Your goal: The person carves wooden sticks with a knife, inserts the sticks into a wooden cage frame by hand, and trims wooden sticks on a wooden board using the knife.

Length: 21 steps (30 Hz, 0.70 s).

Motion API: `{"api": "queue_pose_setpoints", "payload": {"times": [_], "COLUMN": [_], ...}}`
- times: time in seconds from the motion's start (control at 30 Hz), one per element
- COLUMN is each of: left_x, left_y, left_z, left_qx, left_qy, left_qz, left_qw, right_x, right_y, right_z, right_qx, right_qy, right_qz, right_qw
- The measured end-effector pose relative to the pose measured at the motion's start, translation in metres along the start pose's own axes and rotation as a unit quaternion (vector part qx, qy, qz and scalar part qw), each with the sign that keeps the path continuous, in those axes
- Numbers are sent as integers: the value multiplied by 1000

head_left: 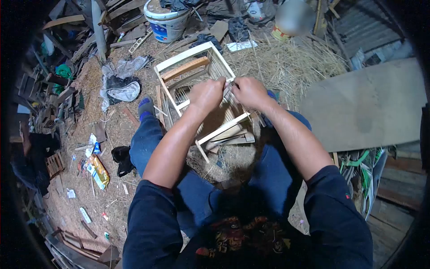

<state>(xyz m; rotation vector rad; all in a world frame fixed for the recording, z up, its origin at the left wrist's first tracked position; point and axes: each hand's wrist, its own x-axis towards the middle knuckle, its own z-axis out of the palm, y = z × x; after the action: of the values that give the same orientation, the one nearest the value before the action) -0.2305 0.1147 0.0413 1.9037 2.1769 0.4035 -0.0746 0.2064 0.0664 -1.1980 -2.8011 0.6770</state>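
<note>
A pale wooden frame [180, 57] with thin bars stands tilted between my legs. My left hand [207, 95] is closed at the frame's right side, its fingertips pinched together near the middle crosspiece. Just beside it, my right hand [251, 93] is also closed, thumb and fingers pressed on something small at the frame's edge. What lies between the fingertips is too small to name. A brown wooden bar [185, 68] spans the upper part of the frame. Loose wood pieces [233, 136] lie at its lower end.
A white bucket [166, 24] stands beyond the frame, with straw [286, 67] to its right. A large flat board [365, 105] lies at the right. Grey cloth [123, 87], a yellow packet [98, 172] and scrap wood lie at the left, where another person [33, 152] is partly visible.
</note>
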Motion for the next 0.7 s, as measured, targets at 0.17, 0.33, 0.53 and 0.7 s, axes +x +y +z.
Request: {"api": "queue_pose_setpoints", "payload": {"times": [0.17,0.33,0.53,0.7], "left_x": [-7,-7,-1,1], "left_y": [4,7,1,2], "left_z": [4,9,0,6], "left_qx": [7,4,0,43], "left_qy": [4,0,-8,-1], "left_qz": [-2,-14,14,39], "left_qw": [1000,1000,1000,998], "right_x": [-7,-7,-7,-11], "right_y": [-6,-1,1,14], "right_z": [4,9,13,19], "right_qx": [-45,-50,-51,-7], "right_qy": [-21,-14,38,83], "right_qz": [39,36,-35,-59], "right_qw": [998,998,997,995]}}
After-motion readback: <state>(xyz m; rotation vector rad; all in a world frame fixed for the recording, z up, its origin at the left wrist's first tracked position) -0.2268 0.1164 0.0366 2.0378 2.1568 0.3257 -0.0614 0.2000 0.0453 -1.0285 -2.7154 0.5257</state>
